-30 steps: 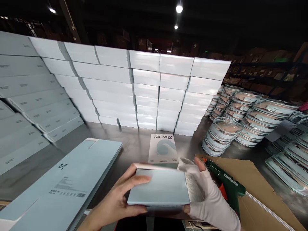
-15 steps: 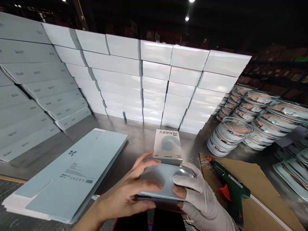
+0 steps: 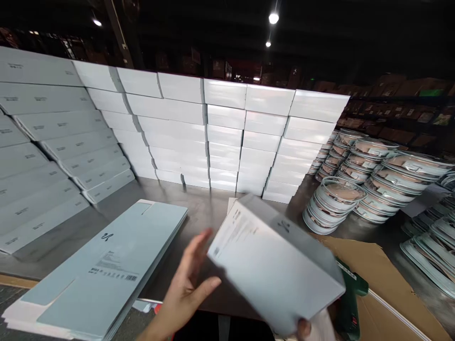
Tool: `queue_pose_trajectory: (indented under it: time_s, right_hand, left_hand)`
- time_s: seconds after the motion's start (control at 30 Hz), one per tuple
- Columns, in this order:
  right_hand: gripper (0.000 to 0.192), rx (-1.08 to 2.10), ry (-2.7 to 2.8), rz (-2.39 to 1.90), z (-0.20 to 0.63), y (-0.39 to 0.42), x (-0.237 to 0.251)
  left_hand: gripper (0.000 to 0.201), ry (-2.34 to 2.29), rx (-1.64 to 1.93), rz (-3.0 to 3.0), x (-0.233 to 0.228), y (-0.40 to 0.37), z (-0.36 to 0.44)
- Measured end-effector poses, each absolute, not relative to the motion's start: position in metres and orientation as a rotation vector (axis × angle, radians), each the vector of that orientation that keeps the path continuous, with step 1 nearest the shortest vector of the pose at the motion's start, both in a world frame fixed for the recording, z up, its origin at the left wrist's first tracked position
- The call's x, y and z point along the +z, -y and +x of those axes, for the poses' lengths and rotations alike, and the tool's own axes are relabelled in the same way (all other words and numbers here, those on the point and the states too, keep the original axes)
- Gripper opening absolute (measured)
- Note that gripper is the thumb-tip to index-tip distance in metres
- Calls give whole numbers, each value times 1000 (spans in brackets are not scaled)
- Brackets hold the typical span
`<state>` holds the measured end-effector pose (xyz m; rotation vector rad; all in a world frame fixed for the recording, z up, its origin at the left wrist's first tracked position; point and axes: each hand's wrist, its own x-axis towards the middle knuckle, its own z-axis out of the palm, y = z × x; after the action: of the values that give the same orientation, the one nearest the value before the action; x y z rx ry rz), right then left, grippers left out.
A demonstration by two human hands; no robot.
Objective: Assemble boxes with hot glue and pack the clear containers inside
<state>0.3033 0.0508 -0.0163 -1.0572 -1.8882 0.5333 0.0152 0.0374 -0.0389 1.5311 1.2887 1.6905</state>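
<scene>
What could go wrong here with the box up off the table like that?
1. The pale blue box is tilted and appears held mainly from below by the gloved right hand; the bare left hand is open beside it, so it might slip.
2. The green glue gun lies right under the box's lower corner on the cardboard sheet; a swing could knock it or touch glue.
3. The blurred box could clip the stack of flat cartons.

The steel counter [image 3: 199, 213] carries stacked white boxes [image 3: 227, 137] along its far edge, flat cartons [image 3: 103, 270] near-left, round packs [image 3: 337, 199] and cardboard [image 3: 377, 265] right.
</scene>
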Motion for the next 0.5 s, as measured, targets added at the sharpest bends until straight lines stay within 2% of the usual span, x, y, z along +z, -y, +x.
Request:
queue_pose_trajectory:
  time_s: [0.03, 0.1, 0.13, 0.17, 0.2, 0.33, 0.4, 0.5]
  right_hand:
    - [50, 390, 1875, -1129, 304, -61, -7]
    - [65, -8, 1968, -1241, 298, -91, 16]
    - [69, -187, 2085, -1242, 292, -107, 27]
    - [69, -314, 2199, -1223, 285, -123, 37]
    - [67, -385, 2314, -1187, 277, -137, 43]
    - [66, -434, 2491, -1129, 246, -166, 43]
    - [65, -451, 2537, -1134, 237, -166, 32]
    - [69, -480, 2573, -1143, 232, -158, 20]
  left_hand:
    - [54, -1417, 1724, 1619, -31, -40, 2]
    - [35, -1832, 1778, 1831, -16, -44, -37]
    - [32, -1978, 1745, 1835, -11, -46, -59]
    - [33, -2302, 1531, 1906, -7, -48, -81]
    - [33, -2435, 1446, 1857, -6, -49, -102]
    - [48, -2763, 1144, 1567, -20, -53, -156]
    - [60, -2829, 1021, 1414, -34, -56, -167]
    - [67, -2871, 906, 1205, -47, -62, -174]
